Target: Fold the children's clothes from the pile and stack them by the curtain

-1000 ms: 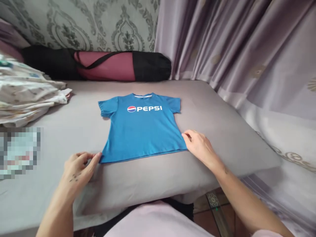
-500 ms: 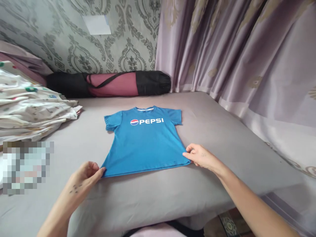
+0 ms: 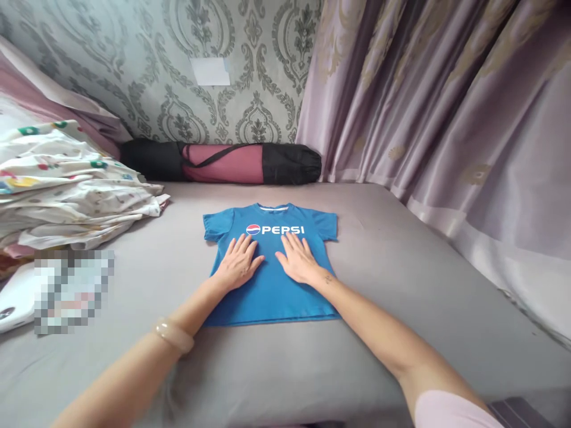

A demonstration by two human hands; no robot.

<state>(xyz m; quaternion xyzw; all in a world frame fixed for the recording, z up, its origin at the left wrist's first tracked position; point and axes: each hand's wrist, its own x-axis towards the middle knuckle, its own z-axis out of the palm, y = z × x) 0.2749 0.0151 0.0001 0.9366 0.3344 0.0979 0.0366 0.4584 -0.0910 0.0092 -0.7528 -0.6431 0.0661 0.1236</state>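
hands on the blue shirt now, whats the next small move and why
Probably sweep the left hand and right hand gently outward across the shirt to smooth it: both seem to lie palm down on its front, fingers extended, and it is spread out front up.

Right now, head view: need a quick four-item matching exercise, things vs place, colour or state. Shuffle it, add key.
Things:
1. T-shirt
2. bangle
3. long bag
4. right hand

Place, colour or state:
A. along the foot of the patterned wall
B. palm down
C. blue, short-sleeved
D. around the left forearm

Pairs: 1-C, 2-D, 3-A, 4-B
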